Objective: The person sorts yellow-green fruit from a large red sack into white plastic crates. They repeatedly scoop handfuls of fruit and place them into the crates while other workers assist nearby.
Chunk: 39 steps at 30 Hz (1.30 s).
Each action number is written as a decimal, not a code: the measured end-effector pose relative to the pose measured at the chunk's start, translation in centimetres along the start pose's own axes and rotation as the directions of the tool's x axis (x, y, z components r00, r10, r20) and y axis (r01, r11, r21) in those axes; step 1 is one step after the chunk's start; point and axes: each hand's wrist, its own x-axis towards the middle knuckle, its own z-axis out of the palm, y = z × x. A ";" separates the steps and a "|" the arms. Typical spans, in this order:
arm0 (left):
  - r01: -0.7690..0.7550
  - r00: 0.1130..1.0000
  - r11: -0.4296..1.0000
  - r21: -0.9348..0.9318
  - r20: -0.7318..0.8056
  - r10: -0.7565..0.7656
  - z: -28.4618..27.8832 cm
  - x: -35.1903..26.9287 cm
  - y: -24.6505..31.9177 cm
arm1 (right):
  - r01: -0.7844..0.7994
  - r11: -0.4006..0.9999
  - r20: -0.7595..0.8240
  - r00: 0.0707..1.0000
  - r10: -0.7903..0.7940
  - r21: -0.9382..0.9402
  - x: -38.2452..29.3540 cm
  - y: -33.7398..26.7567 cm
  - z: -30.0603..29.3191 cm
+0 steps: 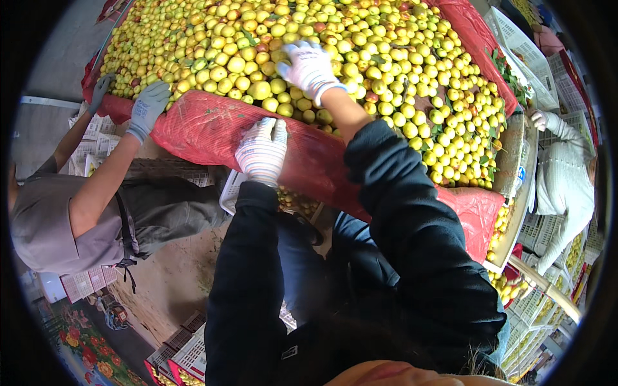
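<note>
A broad heap of small yellow-green fruit, some with reddish skins, fills a sorting bed before me. Red plastic covering wraps the bed's padded near edge. My left hand, in a white knitted glove with coloured stripes, rests on that red edge with nothing visible in it. My right hand, gloved alike, reaches across the edge and lies palm down on the fruit, fingers spread; its palm and whatever is under it are hidden. Green leaves are scattered among the fruit.
At the left, a co-worker's grey-gloved hands touch the bed's edge. A person in a pale sweater stands at the right beside a chute with fruit and stacked crates. A white crate sits below the edge, near my legs.
</note>
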 end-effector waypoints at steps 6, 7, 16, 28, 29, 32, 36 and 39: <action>0.010 0.998 1.000 -0.006 0.056 -0.010 -0.6 0.0 -0.9 | -0.100 0.961 0.334 0.924 0.185 -0.256 -0.6 3.2 -1.0; 0.000 0.998 1.000 0.000 0.057 0.000 -0.5 0.3 -0.8 | -0.110 0.950 0.296 0.934 0.200 -0.293 -1.2 4.8 -1.7; -0.125 0.978 0.990 0.066 -0.161 0.135 1.0 -0.1 -1.5 | -0.224 0.907 0.054 0.964 0.259 -0.356 -8.0 17.5 -6.6; -0.045 0.998 0.996 -0.082 0.042 0.049 0.0 0.2 -0.8 | 0.306 0.949 0.114 0.943 -0.312 0.068 9.4 0.4 5.6; -0.037 0.997 0.994 -0.101 0.057 0.043 0.0 0.2 -0.6 | 0.279 0.960 0.254 0.929 -0.268 -0.009 10.3 -0.6 6.0; -0.033 0.999 0.992 -0.121 0.023 0.036 -0.4 0.1 -0.7 | 0.196 0.980 0.396 0.904 -0.161 -0.047 11.8 -3.0 6.3; -0.001 0.999 0.996 -0.086 0.053 0.006 -1.2 0.3 -0.8 | 0.087 0.996 0.523 0.850 -0.067 -0.013 11.3 -4.4 5.2; -0.023 0.999 0.998 -0.052 0.027 0.025 -0.7 0.3 -0.8 | 0.125 0.992 0.424 0.898 -0.118 0.012 7.5 -3.0 4.9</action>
